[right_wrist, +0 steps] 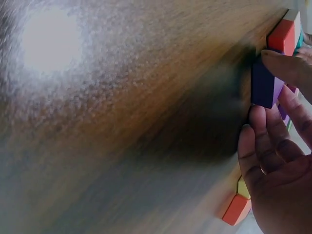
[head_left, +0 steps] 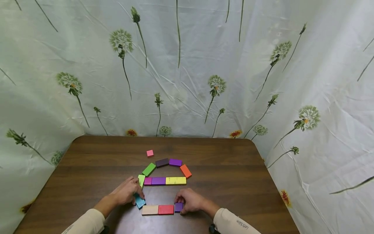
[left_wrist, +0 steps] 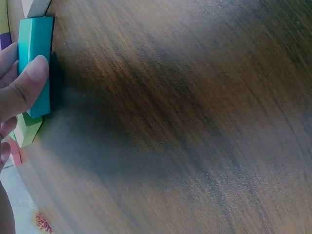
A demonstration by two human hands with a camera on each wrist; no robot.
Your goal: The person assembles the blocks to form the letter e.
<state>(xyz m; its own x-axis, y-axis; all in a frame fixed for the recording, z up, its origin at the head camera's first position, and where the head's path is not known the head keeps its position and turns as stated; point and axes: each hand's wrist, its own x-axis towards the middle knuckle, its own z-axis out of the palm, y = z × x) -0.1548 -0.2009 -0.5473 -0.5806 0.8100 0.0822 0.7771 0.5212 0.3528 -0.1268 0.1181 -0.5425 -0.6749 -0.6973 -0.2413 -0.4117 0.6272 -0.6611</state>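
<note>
In the head view, the left hand [head_left: 128, 192] pinches a light blue block [head_left: 140, 202] at the left of the block outline. Its thumb lies along the block's side in the left wrist view. A light green block [head_left: 141, 179] stands just above that hand. The right hand [head_left: 191, 200] pinches a short purple block [head_left: 178, 207] between thumb and fingers. That block is at the right end of the bottom row, close beside a red block [head_left: 166, 210]. A beige block [head_left: 150, 210] lies left of the red one, near the lower end of the blue block.
A middle row holds magenta [head_left: 147, 181], violet [head_left: 158, 181] and yellow [head_left: 176, 181] blocks. Green [head_left: 149, 169], dark [head_left: 162, 162], purple [head_left: 175, 162] and orange [head_left: 185, 171] blocks arch above it. A small pink block [head_left: 150, 153] lies apart on the wooden table [head_left: 233, 175], before a floral cloth [head_left: 187, 81].
</note>
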